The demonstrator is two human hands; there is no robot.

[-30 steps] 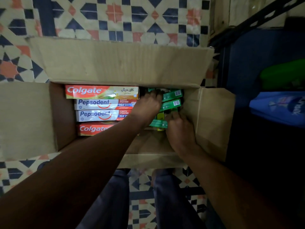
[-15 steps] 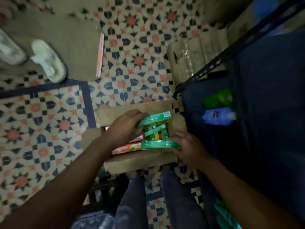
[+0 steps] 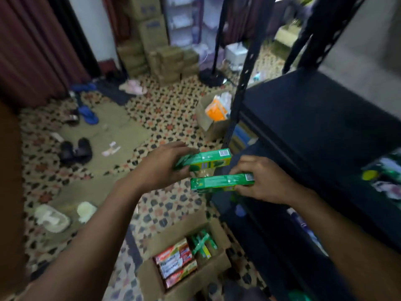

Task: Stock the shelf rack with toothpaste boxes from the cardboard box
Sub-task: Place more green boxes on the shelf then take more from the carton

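Partly under left grip, right grip: green boxes.

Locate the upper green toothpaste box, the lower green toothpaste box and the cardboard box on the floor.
upper green toothpaste box [image 3: 206,158]: head view, on its green top face.
lower green toothpaste box [image 3: 221,181]: head view, middle of its green face.
cardboard box [image 3: 152,279]: head view, on its bare near wall.

Single head cam faces fwd/down over floor, shelf rack close at right
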